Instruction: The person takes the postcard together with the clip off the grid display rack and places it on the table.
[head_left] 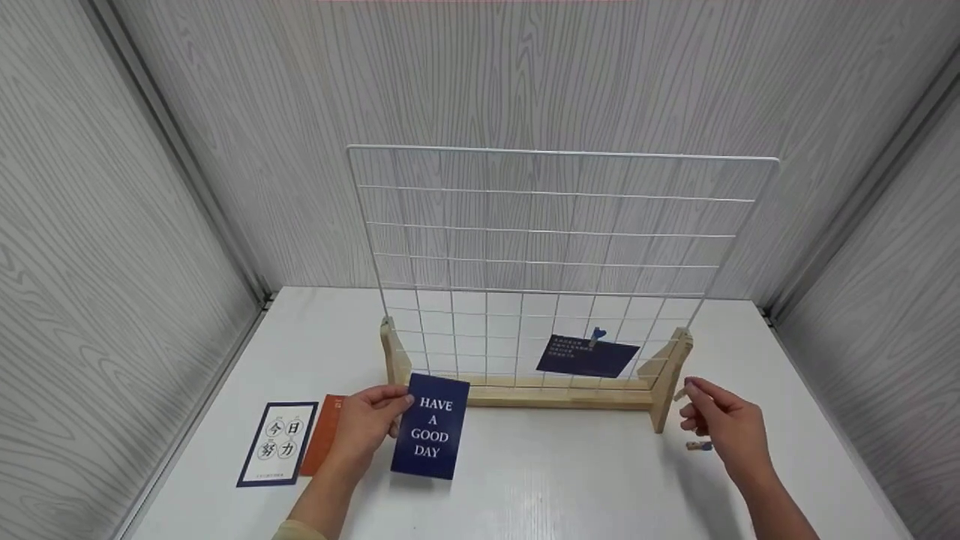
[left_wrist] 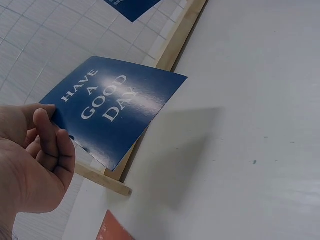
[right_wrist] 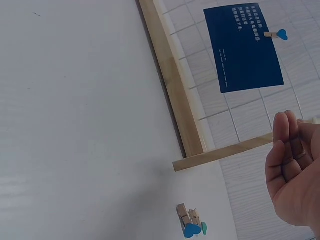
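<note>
My left hand (head_left: 365, 424) pinches a dark blue card (head_left: 431, 427) by its left edge, between thumb and fingers. White letters on it read "HAVE A GOOD DAY", and it hangs above the table before the rack's left foot. My right hand (head_left: 729, 429) is at the right of the rack, its fingertips pinching a small wooden clothespin (head_left: 680, 394), mostly hidden by the fingers. On the white wire grid (head_left: 517, 262), another dark blue card (head_left: 587, 357) is fastened low at the right by a clothespin with a blue heart (right_wrist: 282, 35).
Wooden feet and a wooden bar (head_left: 559, 396) carry the grid. Clothespins with heart tops (right_wrist: 191, 227) lie on the white table (head_left: 555, 480) under my right hand. At the left lie a white card with a blue border (head_left: 276, 444) and an orange card (head_left: 321, 442), partly covered by my left hand.
</note>
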